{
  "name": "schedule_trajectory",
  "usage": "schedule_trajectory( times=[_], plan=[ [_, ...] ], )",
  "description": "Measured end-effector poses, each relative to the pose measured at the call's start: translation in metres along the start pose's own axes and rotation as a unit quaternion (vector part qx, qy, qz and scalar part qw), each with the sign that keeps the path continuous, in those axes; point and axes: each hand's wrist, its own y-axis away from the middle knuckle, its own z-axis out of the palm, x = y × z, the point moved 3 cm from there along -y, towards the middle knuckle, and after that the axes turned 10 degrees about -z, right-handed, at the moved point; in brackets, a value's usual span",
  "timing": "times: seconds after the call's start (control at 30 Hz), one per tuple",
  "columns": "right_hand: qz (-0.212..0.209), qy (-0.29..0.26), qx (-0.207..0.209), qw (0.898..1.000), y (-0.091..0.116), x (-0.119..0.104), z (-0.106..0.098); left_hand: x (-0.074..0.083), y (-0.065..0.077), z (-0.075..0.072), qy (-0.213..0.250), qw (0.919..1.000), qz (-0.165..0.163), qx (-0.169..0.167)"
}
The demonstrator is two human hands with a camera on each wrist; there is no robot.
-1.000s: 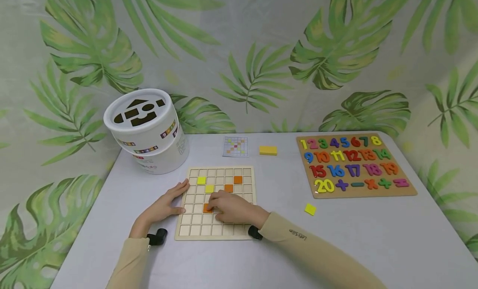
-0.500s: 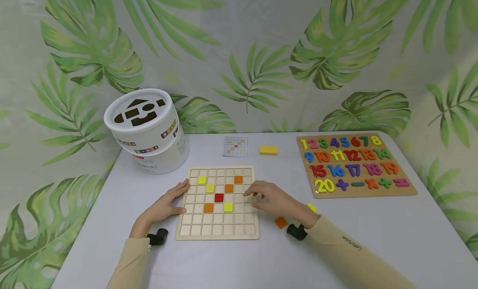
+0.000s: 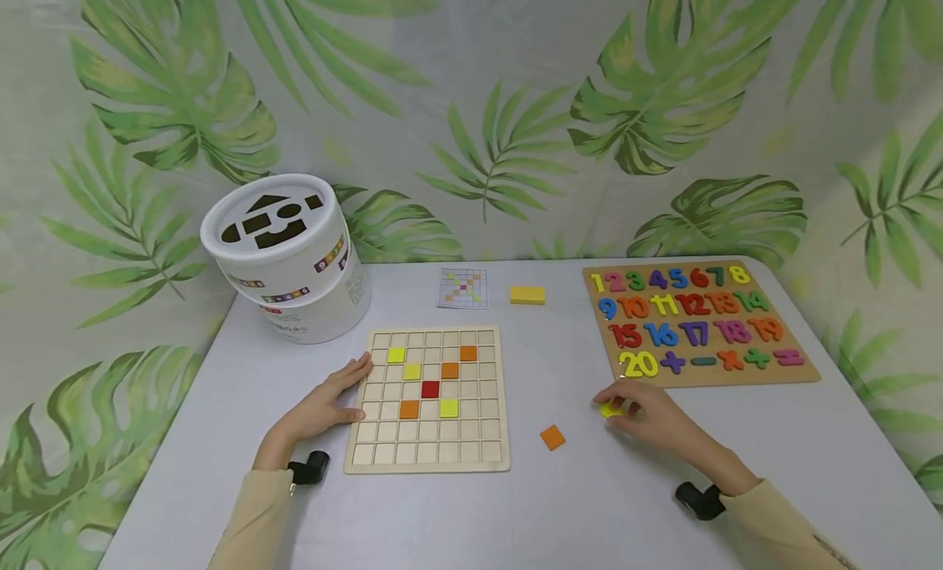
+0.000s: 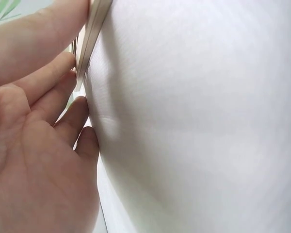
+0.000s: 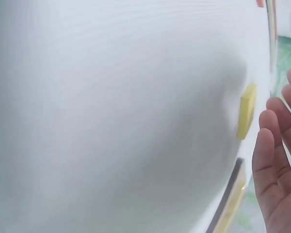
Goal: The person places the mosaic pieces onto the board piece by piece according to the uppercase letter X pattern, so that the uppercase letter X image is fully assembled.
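Note:
My left hand [image 3: 327, 402] rests along the left edge of the wooden grid board [image 3: 471, 452], fingers extended; the left wrist view shows thumb and fingertips at the board's edge [image 4: 92, 41]. On the board lie a red tile [image 3: 430, 389], orange tiles [image 3: 408, 409] and yellow tiles [image 3: 448, 409], forming part of a diagonal cross. My right hand [image 3: 656, 422] is over a loose yellow tile [image 3: 608, 409], thumb and fingers spread around it. In the right wrist view this yellow tile [image 5: 247, 111] lies on the table, with the fingers a little apart from it.
A loose orange tile [image 3: 552, 437] lies right of the board. Behind it are a printed pattern card [image 3: 462, 288] and a yellow block [image 3: 527, 296]. A number puzzle board [image 3: 707, 373] lies at the right, and a white bucket [image 3: 324, 308] stands at back left.
My right hand has left the board and moved right to the loose yellow tile. The red and a yellow tile on the board, hidden under that hand earlier, now show. The left hand stays put.

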Motion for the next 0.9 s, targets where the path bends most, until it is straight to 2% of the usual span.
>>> schedule_trajectory(
  times=[0.1,0.23,0.3,0.43,0.6,0.9],
  plan=[
    [0.002,-0.003,0.003,1.000,0.004,0.002,0.002,0.001,0.000,-0.001,-0.004,1.0000,0.001,0.002],
    [-0.022,-0.020,-0.003,1.000,-0.002,-0.001,0.010,0.001,0.000,-0.001,-0.006,1.0000,-0.002,0.002],
    [-0.033,-0.029,-0.014,0.999,-0.007,-0.005,0.017,0.001,0.000,-0.001,-0.005,1.0000,-0.003,0.002],
    [-0.024,-0.043,-0.053,0.997,-0.018,-0.011,0.031,0.001,-0.001,0.000,-0.003,1.0000,-0.002,0.001],
    [-0.018,-0.029,-0.102,0.994,-0.028,-0.018,0.046,0.001,-0.001,0.001,0.001,1.0000,-0.005,0.000],
    [-0.035,0.020,-0.132,0.990,-0.043,-0.026,0.058,0.001,-0.001,0.001,0.000,1.0000,-0.006,0.000]
  ],
)
